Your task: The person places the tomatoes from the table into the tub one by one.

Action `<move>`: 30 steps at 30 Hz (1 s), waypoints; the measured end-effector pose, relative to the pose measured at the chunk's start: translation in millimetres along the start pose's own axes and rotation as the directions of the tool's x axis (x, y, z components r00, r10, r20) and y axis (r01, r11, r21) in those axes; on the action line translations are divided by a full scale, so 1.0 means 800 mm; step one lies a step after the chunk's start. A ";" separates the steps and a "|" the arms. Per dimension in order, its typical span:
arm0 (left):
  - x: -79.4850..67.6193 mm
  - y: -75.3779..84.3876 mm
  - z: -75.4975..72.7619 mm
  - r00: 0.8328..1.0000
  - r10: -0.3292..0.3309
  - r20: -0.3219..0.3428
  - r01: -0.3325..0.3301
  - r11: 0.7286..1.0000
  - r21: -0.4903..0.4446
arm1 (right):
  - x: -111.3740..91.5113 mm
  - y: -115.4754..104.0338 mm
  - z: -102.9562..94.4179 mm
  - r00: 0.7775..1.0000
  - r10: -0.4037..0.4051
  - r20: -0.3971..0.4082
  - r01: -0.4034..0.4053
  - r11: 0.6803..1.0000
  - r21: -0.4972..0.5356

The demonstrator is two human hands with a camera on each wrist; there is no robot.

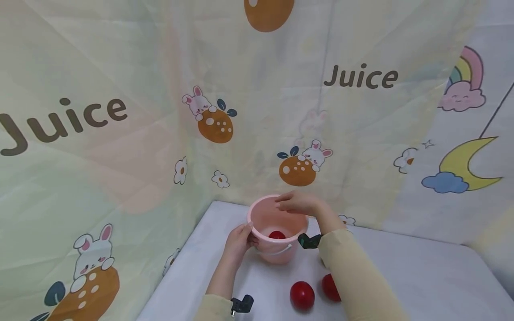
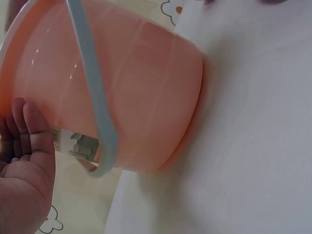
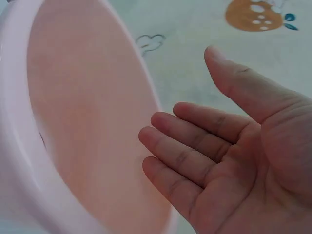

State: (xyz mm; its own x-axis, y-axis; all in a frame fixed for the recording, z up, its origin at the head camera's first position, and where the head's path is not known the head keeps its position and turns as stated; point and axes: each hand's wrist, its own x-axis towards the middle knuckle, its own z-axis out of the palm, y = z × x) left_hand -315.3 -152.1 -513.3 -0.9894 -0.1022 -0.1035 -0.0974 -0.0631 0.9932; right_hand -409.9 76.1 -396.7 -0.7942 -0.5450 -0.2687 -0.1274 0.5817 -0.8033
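A pink bucket with a pale handle stands on the white table. My left hand holds its near left side, thumb at the rim and fingers against the outer wall. Over the bucket's mouth is my right hand, empty, its fingers extended and thumb spread in the right wrist view. A glossy red, apple-like round thing lies inside the bucket. Two more like it, one red and another red partly behind my right forearm, lie on the table in front.
The white table reaches out to the right. A printed cloth with rabbits and "Juice" lettering hangs right behind the bucket and along the left. A small pale thing shows beside my right sleeve, mostly hidden.
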 end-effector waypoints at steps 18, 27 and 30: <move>-0.006 0.007 0.003 1.000 -0.013 0.002 0.013 1.000 -0.010 | -0.189 0.092 -0.054 0.947 -0.098 -0.307 0.089 0.995 -0.045; -0.005 -0.005 0.004 1.000 0.020 -0.013 -0.020 0.999 -0.038 | -0.233 0.223 -0.016 0.918 0.169 -0.358 -0.152 0.986 0.074; -0.003 -0.004 0.005 1.000 0.018 -0.013 -0.018 0.999 -0.036 | -0.237 0.255 -0.003 0.913 0.222 -0.343 -0.200 0.975 0.099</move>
State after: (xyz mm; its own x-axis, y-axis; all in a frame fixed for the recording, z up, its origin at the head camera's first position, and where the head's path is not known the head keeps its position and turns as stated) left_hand -313.2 -147.7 -515.8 -0.9895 -0.1161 -0.0863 -0.0752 -0.0971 0.9924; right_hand -287.0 299.9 -508.5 -0.9569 -0.1614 -0.2416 0.0936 0.6160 -0.7821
